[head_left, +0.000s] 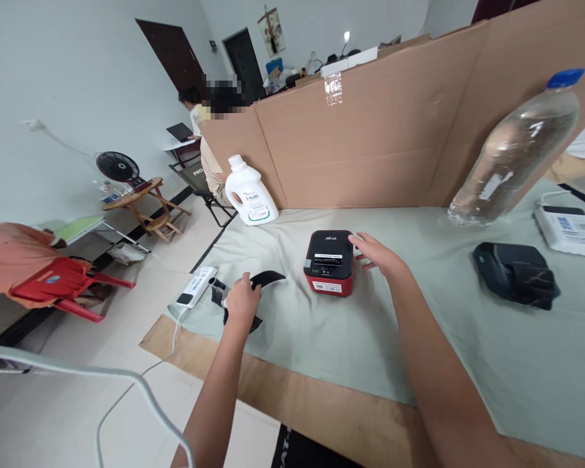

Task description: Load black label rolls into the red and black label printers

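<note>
On the left part of the pale green cloth, my left hand (244,300) is closed around a black curled strip (269,278). More of the black material shows below and left of the fingers. A small red-and-black label printer (328,260) stands at the middle of the cloth, with a white sticker on its front and a slot on top. My right hand (376,252) is at the printer's right side, fingers stretched out and apart. Its fingertips are close to the printer's edge; whether they touch it, I cannot tell.
Left lies a white power strip (197,286) with a cable. A white jug (251,192) and a large water bottle (521,149) stand before the cardboard panel (361,149). Right are a black device (514,274) and a white box (571,229). People sit beyond.
</note>
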Motion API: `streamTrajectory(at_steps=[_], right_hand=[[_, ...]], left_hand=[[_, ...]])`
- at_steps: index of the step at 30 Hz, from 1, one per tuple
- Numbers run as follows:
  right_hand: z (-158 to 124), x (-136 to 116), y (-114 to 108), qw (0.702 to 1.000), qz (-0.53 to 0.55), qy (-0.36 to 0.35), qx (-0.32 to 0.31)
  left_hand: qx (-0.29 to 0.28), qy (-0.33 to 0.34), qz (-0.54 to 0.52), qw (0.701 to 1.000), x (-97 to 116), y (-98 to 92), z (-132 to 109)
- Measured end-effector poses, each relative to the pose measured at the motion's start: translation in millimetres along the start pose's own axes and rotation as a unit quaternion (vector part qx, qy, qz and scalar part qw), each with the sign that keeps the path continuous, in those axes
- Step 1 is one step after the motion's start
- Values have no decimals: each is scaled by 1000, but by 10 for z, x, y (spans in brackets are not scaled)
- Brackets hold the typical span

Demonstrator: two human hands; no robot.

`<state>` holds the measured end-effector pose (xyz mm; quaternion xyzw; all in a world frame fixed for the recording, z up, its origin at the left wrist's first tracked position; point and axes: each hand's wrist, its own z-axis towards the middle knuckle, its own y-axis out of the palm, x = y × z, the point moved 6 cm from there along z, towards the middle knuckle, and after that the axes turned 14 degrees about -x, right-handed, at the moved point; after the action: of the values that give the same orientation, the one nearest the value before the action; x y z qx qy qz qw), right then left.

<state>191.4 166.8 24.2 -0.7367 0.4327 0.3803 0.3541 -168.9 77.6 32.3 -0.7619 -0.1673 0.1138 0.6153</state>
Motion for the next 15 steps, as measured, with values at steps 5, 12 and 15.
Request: streamTrajectory(at_steps=[5, 12, 15], right_hand=[[11, -5, 2, 1000, -6, -8, -2], [43, 6, 29, 1000, -15, -3, -6], [43, -5, 52, 1000, -20, -6, -14]], left_hand=[[2, -8, 22, 1000, -46, -24, -60], [-14, -4, 99, 995, -23, 33, -58], [0, 7, 118, 993, 5, 30, -50]])
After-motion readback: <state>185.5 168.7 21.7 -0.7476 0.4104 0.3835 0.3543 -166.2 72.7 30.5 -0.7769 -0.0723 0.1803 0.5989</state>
